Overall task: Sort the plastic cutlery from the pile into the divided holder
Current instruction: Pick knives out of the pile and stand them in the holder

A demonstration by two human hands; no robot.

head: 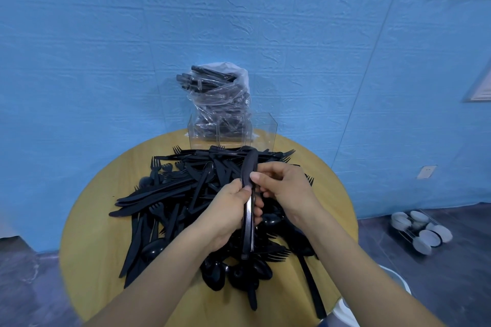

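Both hands (255,199) around stacked knives (249,210)

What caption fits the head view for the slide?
Both hands, left hand and right hand, grip stacked black knives above the cutlery pile; clear holder behind.

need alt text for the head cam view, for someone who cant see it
Both hands, left hand and right hand, grip a stack of black plastic knives above a pile of black cutlery on a round wooden table. Behind the pile stands a clear divided holder and a plastic bag of more cutlery, against a blue wall.
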